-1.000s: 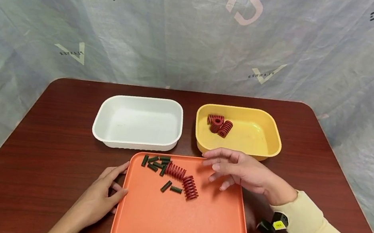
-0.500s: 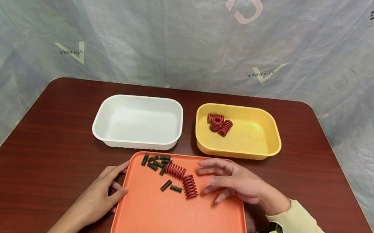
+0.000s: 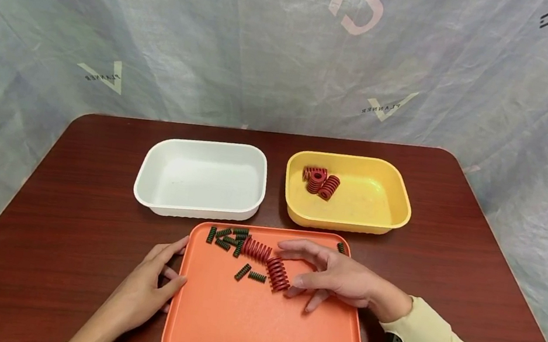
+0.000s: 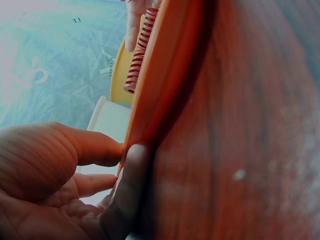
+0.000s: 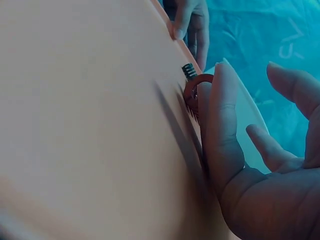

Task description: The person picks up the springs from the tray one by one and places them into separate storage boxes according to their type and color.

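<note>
My left hand (image 3: pixel 142 284) pinches the left rim of the orange tray (image 3: pixel 218 328), the thumb at the edge in the left wrist view. Over the tray's right half hovers my right hand (image 3: pixel 338 275), fingers spread and slightly bent, holding nothing. Its thumb tip is beside a large red compression spring (image 3: pixel 278 274); whether they touch I cannot tell. Another large red spring (image 3: pixel 257 249) lies just behind and left of that one. Several small dark green springs (image 3: pixel 223 244) are clustered at the tray's far left, with two more green springs (image 3: pixel 257 277) nearer.
Behind the tray stand a white bin (image 3: pixel 196 207) with no springs showing and, to its right, a yellow bin (image 3: pixel 376 198) holding several red springs (image 3: pixel 320 182). One small green spring (image 3: pixel 341 248) lies near the tray's far right corner. The dark wooden table (image 3: pixel 71 211) surrounds everything.
My right hand has moved away from the yellow bin, left and nearer, to beside the red springs. That uncovers the green spring at the far right corner. My left hand stays on the rim.
</note>
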